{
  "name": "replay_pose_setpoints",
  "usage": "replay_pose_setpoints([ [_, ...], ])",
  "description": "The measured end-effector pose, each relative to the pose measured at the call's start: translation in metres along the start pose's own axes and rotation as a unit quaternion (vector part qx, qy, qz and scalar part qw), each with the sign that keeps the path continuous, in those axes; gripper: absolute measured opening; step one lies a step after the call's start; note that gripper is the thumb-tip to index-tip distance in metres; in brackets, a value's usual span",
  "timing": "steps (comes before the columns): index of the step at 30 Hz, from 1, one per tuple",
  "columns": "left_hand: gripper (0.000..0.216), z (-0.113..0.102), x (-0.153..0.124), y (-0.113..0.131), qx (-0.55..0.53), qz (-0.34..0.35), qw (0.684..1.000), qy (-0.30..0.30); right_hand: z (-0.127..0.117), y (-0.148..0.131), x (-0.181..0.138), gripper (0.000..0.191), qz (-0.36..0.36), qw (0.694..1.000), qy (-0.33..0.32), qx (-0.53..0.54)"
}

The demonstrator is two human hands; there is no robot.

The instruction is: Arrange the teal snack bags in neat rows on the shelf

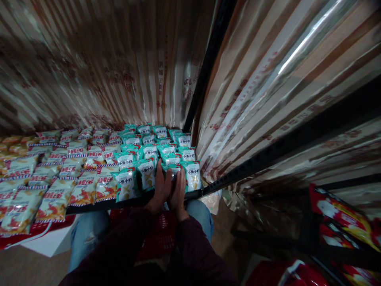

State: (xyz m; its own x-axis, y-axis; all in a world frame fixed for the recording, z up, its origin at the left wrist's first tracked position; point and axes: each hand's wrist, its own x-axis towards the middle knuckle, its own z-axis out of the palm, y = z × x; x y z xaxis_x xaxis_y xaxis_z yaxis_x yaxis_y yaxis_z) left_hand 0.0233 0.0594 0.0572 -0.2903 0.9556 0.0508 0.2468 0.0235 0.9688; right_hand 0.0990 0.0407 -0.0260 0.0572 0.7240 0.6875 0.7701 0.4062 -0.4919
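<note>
Teal snack packet (172, 170) sits pressed between left hand (161, 186) and right hand (178, 192).

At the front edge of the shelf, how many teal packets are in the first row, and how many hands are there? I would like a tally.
Teal packets: 4
Hands, left hand and right hand: 2
Total: 6
</note>
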Motion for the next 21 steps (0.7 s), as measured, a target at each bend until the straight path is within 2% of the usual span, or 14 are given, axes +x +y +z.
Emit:
replay_pose_setpoints([
  [2, 0.056, 0.001, -0.001, -0.002, 0.006, 0.005, 1.000, 0.003, 0.000, 0.001, -0.001, 0.063, 0.004, 1.000, -0.003, -0.004],
  [4, 0.058, 0.002, -0.002, -0.005, 0.022, 0.041, 0.999, 0.023, 0.001, 0.002, -0.001, 0.062, 0.004, 1.000, -0.004, -0.008],
  [7, 0.056, -0.001, -0.001, -0.006, 0.079, 0.163, 0.982, 0.051, 0.002, 0.003, -0.002, 0.063, -0.001, 1.000, 0.003, -0.015],
  [9, 0.048, -0.006, 0.005, -0.003, 0.134, 0.248, 0.959, 0.041, 0.002, 0.003, -0.002, 0.063, -0.007, 1.000, 0.011, -0.021],
  [11, 0.044, -0.012, 0.018, 0.005, 0.193, 0.295, 0.935, 0.026, 0.001, 0.001, -0.001, 0.062, -0.012, 1.000, 0.012, -0.020],
  [14, 0.041, -0.018, 0.048, 0.021, 0.279, 0.273, 0.920, 0.033, 0.000, -0.002, 0.002, 0.060, -0.012, 1.000, 0.004, -0.018],
  [17, 0.038, -0.022, 0.083, 0.037, 0.372, 0.237, 0.897, -0.010, 0.000, -0.005, 0.003, 0.059, -0.005, 0.999, 0.009, -0.031],
  [21, 0.038, -0.024, 0.122, 0.050, 0.505, 0.221, 0.828, -0.102, 0.000, -0.009, 0.004, 0.060, -0.006, 0.999, 0.018, -0.033],
])
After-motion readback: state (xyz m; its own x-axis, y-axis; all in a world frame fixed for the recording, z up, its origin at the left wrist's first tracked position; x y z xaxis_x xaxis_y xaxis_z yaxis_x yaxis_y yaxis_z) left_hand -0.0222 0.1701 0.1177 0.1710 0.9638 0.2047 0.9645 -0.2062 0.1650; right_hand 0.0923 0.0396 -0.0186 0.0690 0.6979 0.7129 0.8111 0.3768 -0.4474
